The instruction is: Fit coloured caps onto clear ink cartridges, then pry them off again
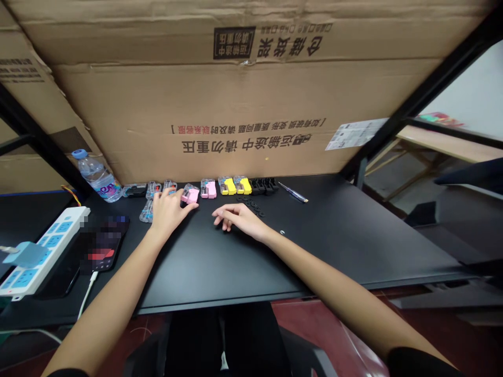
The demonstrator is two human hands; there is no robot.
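Note:
My left hand (168, 212) is at the back left of the black table, its thumb and fingers apart. It is right beside a small pink and clear plastic device (190, 195); whether the fingertips touch it I cannot tell. Clear plastic pieces (146, 210) lie around its fingers, partly covered. My right hand (241, 220) hovers over the table middle, fingers curled in and thumb close to the index finger. Anything within that curl is too small or hidden to make out. Another pink device (208, 189) and a yellow device (227, 186) stand in the back row.
Black parts (264, 186) continue the row, with small black rings (251, 204) before them. A screwdriver-like tool (293, 192) lies further right. On the left are a water bottle (97, 176), a phone (106, 243) on a cable and a power strip (47, 251). Cardboard (243, 94) walls the back.

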